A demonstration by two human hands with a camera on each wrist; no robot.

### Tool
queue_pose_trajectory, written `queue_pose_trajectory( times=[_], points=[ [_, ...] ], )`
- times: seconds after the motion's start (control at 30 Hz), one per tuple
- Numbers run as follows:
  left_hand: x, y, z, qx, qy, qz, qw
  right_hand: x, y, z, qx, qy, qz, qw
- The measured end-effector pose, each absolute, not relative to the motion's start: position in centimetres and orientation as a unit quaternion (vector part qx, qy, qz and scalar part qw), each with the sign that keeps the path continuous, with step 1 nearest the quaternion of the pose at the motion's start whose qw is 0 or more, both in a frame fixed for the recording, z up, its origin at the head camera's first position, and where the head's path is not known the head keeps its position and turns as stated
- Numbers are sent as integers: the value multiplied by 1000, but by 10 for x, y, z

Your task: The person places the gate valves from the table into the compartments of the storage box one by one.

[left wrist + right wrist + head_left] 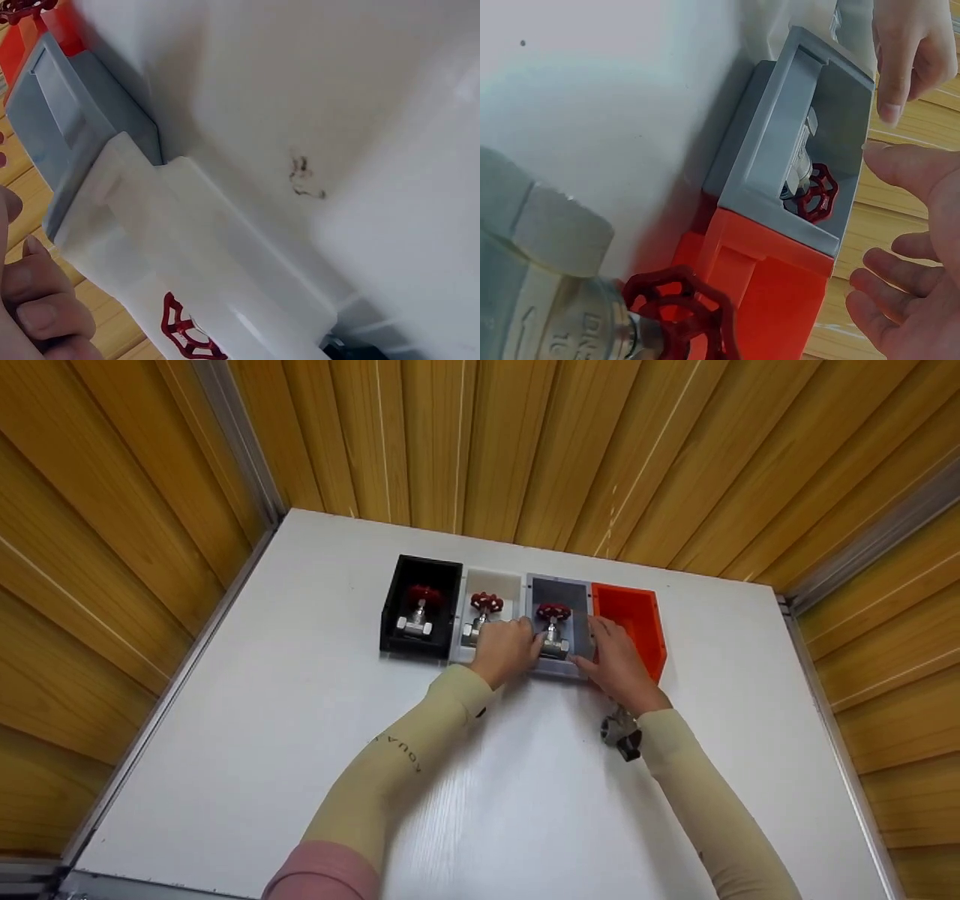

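Observation:
My left hand [506,649] hovers over the front of the white bin [491,579] and the grey bin's near edge, its fingers loosely bent and holding nothing visible. The right hand [619,664], fingers spread and relaxed, is above the border of the grey bin [561,589] and the orange bin [630,607]. A metal valve with a red handwheel [553,611] lies in the grey bin between both hands. Another such valve [480,630] sits in the white bin, partly hidden by my left hand. Below my right wrist, one more valve [547,277] rests on the white table.
A black bin [388,615] at the row's left end holds a valve [416,622] with a red handwheel. The bins stand side by side near the back of the white table [322,697]. Wood-look walls [495,450] rise behind and at both sides.

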State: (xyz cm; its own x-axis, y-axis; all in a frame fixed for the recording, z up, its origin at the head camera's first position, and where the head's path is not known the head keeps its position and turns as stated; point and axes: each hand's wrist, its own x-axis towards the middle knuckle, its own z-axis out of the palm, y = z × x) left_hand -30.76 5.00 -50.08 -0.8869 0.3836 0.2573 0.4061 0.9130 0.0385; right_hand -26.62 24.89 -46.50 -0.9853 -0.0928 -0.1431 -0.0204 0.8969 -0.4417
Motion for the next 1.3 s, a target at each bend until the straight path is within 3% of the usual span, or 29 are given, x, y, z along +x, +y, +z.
queue_pose_trajectory(
  times=[0.17,1.3],
  points=[
    [-306,56,-501,-215,-964,-49,147,-260,255,-466,-28,973,-213,77],
    [-295,97,-504,-258,-957,-57,116,-212,322,-489,-16,958,-271,94]
  ],
)
